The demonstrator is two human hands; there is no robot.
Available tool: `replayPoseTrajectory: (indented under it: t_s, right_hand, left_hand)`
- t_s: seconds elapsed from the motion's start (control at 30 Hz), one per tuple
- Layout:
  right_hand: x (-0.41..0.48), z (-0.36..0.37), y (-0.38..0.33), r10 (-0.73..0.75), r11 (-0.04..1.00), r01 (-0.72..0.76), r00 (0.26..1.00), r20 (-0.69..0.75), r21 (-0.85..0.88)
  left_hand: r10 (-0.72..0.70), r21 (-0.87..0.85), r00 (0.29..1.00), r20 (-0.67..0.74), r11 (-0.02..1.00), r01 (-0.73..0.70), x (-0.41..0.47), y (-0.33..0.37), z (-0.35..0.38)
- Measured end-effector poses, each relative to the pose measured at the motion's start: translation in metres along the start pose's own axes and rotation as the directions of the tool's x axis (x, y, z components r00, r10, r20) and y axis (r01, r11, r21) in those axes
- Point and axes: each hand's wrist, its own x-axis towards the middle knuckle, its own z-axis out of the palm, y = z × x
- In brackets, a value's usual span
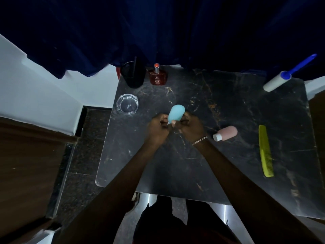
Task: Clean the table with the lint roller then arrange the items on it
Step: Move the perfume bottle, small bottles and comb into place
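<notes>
One dark marble table (228, 155), blue curtain (158, 23)

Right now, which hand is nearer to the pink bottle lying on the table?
Right. The right hand is just left of the pink bottle, with a gap between them; the left hand is farther left, beyond the blue bottle both hands hold.

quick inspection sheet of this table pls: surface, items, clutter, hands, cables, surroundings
surface: dark marbled table, pale scuffs
job's things: lint roller at far right corner, untouched; blue bottle held above the middle; pink bottle on its side; green comb flat by right edge; perfume bottle, black holder, glass ashtray far left
clutter: nothing seen
hands: left hand and right hand both grip the blue bottle
cables: nothing seen
surroundings: dark blue curtain behind, white wall left
</notes>
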Motion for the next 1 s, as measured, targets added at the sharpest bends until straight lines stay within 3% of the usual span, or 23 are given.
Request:
replayPoseTrajectory:
  t_s: [0.23,0.4,0.57,1.0]
  right_hand:
    - [0.06,0.038,-0.013,-0.086,0.98,0.076,0.995,-0.044,-0.181]
    - [0.098,0.059,-0.005,-0.143,0.946,0.101,0.983,-0.116,-0.306]
    - [0.116,0.072,0.01,-0.188,0.942,0.142,0.974,-0.13,-0.303]
    - [0.133,0.082,0.018,-0.25,0.941,0.221,0.964,-0.088,-0.255]
  left_hand:
    - [-0.018,-0.04,0.998,-0.054,0.999,0.016,0.051,-0.004,-0.019]
    - [-0.035,0.047,0.999,-0.021,0.998,0.036,0.085,-0.019,-0.026]
    - [-0.034,0.051,0.999,0.024,0.998,0.033,0.109,-0.036,-0.029]
    - [-0.02,-0.048,1.0,-0.024,0.999,0.019,0.12,-0.051,-0.03]
